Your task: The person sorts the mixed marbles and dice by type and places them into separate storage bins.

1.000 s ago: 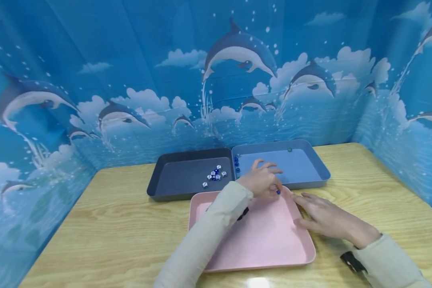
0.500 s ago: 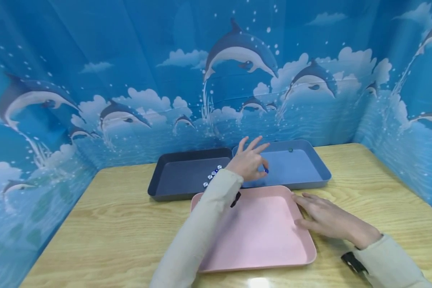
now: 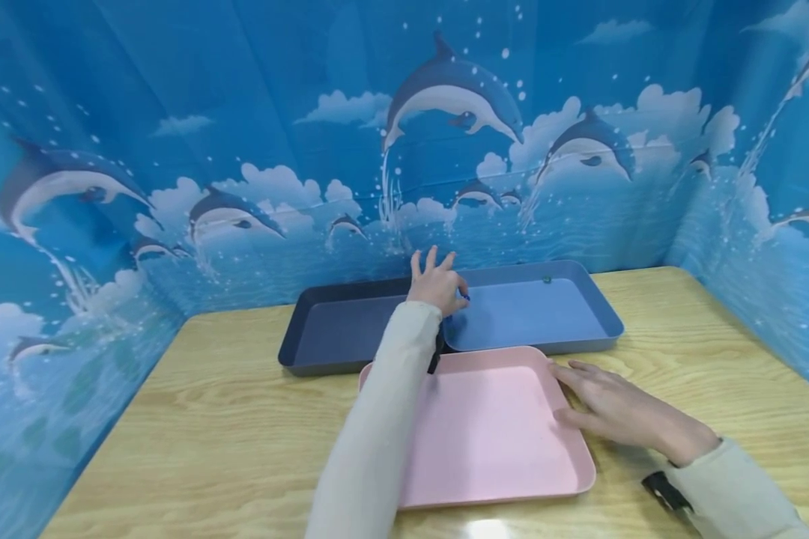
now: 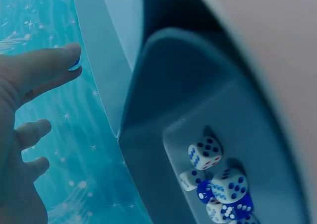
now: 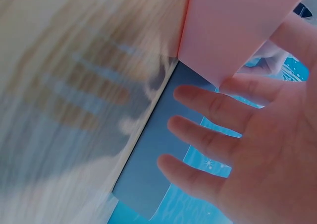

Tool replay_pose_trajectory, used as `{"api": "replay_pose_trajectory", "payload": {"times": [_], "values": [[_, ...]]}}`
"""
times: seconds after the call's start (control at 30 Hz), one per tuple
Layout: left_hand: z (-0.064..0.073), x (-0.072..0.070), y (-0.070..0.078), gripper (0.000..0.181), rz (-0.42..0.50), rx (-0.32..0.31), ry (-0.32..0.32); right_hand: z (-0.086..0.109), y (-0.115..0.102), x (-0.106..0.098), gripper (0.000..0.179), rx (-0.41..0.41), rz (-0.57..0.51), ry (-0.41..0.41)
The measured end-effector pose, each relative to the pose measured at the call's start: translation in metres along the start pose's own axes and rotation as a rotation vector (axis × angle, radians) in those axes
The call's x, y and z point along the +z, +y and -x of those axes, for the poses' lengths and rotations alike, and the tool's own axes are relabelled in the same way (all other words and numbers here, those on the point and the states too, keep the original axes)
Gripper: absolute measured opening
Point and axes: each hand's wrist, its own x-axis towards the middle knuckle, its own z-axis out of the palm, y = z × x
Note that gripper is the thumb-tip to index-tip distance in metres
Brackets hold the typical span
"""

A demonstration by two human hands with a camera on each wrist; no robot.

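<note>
My left hand [image 3: 435,290] pinches a small dark blue piece [image 3: 467,297] between thumb and forefinger, the other fingers spread. It hovers above where the dark tray [image 3: 337,329] and the blue tray [image 3: 546,314] meet. Only a blue sliver shows between the fingertips in the left wrist view, so the piece's kind is unclear. Several white and blue dice [image 4: 230,185] lie in the dark tray, hidden by the arm in the head view. My right hand [image 3: 610,404] rests against the right rim of the pink tray [image 3: 492,434], fingers extended.
A small green piece [image 3: 547,279] lies near the back of the blue tray. All trays stand on a wood-grain table [image 3: 229,434]. Behind and at the sides hangs a dolphin-print curtain [image 3: 276,150].
My left hand has lifted the blue piece from the pink tray's far right corner and carried it left and back over the blue tray's left end. My right hand stays put.
</note>
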Motion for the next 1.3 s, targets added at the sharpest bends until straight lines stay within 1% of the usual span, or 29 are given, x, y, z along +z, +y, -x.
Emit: {"api": "replay_pose_trajectory", "payload": {"times": [0.1,0.23,0.4,0.57,0.83,0.97,1.03,1.17,1.3], "values": [[-0.001,0.0,-0.001,0.02,-0.021,-0.001,0.017,0.0,0.0,0.0,0.065,0.003,0.003,-0.002],[-0.003,0.002,-0.004,0.021,-0.041,-0.005,0.021,0.0,0.0,0.0,0.066,-0.002,0.0,0.0],[-0.005,0.006,-0.008,0.02,-0.04,-0.007,0.027,0.0,0.0,0.0,0.065,0.002,-0.001,-0.003],[-0.005,0.006,-0.01,0.02,-0.044,-0.005,0.027,0.001,-0.001,-0.001,0.065,0.007,-0.004,-0.002],[-0.005,0.004,-0.012,0.027,-0.029,-0.049,0.058,-0.001,-0.001,-0.002,0.065,-0.001,-0.009,-0.006],[-0.005,0.007,-0.015,0.026,-0.008,-0.07,0.054,-0.002,-0.001,-0.002,0.065,-0.003,-0.001,-0.014],[-0.005,0.008,-0.016,0.026,-0.002,-0.064,0.053,-0.001,-0.001,-0.002,0.065,-0.003,-0.001,-0.019],[-0.007,0.009,-0.016,0.026,-0.001,-0.046,0.074,0.0,-0.001,-0.002,0.064,-0.003,0.001,-0.009],[-0.008,0.01,-0.016,0.027,-0.003,-0.053,0.058,0.0,-0.001,-0.001,0.064,-0.008,0.003,0.007]]}}
